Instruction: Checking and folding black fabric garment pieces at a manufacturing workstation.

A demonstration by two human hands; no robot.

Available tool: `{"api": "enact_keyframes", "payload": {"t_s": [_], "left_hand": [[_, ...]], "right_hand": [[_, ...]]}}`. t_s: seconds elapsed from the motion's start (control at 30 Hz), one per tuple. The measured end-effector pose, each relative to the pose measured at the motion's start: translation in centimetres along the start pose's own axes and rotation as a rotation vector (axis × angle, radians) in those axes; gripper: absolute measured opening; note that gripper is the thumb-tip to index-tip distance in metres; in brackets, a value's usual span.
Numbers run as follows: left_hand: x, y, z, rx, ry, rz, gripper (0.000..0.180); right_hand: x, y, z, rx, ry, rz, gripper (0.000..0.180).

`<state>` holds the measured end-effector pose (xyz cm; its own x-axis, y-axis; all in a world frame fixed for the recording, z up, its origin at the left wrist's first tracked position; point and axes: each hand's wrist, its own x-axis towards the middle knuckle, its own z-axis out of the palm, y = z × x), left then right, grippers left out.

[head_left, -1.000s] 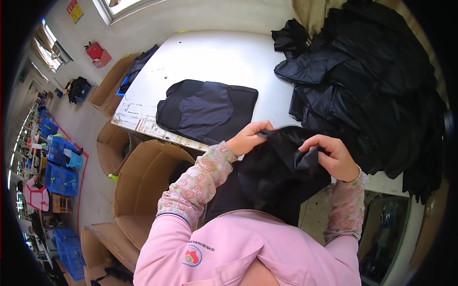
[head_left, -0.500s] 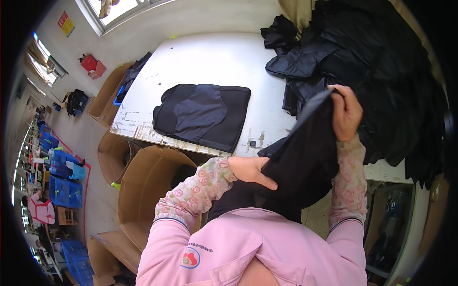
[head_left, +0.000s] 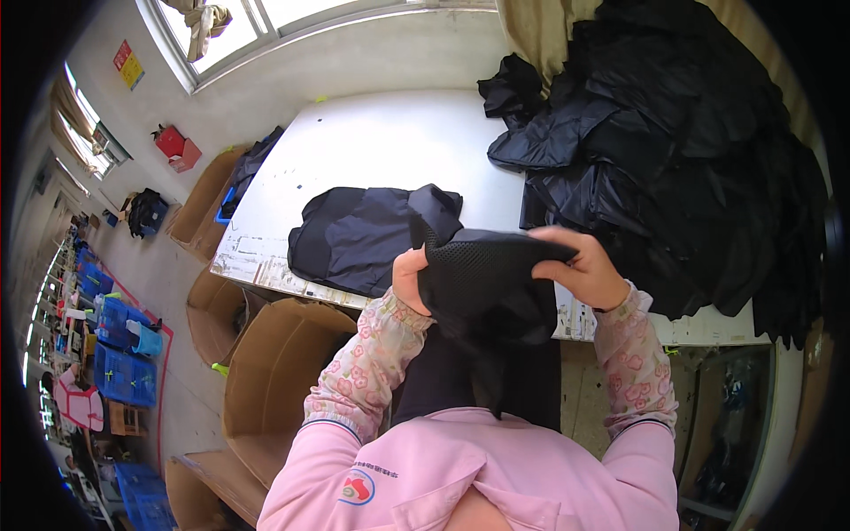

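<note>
Forearms (head_left: 363,358) in flowered sleeves are bent inward in front of a pink shirt (head_left: 425,460), with both hands brought near the closest edge of a white table (head_left: 398,133). A black fabric piece (head_left: 487,283), partly mesh-textured, is held between them: its left side is gripped by the left hand (head_left: 410,281), whose fingers are mostly hidden behind the cloth, and its upper right edge is pinched between thumb and slightly blurred fingers of the right hand (head_left: 580,270). Beyond it, a second black piece (head_left: 354,243) is laid flat on the table, its near right corner covered from view; whether the raised flap (head_left: 436,208) there belongs to it or to the held cloth cannot be told. A large heap of black fabric (head_left: 673,177) is piled at the right. Cardboard boxes (head_left: 274,389) are set at the left, with blue crates (head_left: 124,372) farther off.
</note>
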<state>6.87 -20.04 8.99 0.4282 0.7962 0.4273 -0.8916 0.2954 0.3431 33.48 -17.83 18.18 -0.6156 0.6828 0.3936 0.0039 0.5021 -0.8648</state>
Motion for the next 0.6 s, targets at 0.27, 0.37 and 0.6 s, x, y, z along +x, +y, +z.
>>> {"api": "enact_keyframes", "payload": {"t_s": [0.27, 0.37, 0.6], "left_hand": [[1.1, 1.4, 3.7, 0.187, 0.169, -0.017, 0.033], [2.5, -0.3, 5.0, 0.296, 0.238, -0.086, 0.031], [2.7, 2.0, 4.9, 0.420, 0.459, 0.065, 0.019]], "right_hand": [[1.1, -3.6, -2.6, -0.550, 0.625, -0.174, 0.030], [2.3, -6.6, 4.3, -0.867, 0.218, -0.335, 0.035], [1.8, -3.8, 3.9, -0.566, 0.162, -0.120, 0.024]]}}
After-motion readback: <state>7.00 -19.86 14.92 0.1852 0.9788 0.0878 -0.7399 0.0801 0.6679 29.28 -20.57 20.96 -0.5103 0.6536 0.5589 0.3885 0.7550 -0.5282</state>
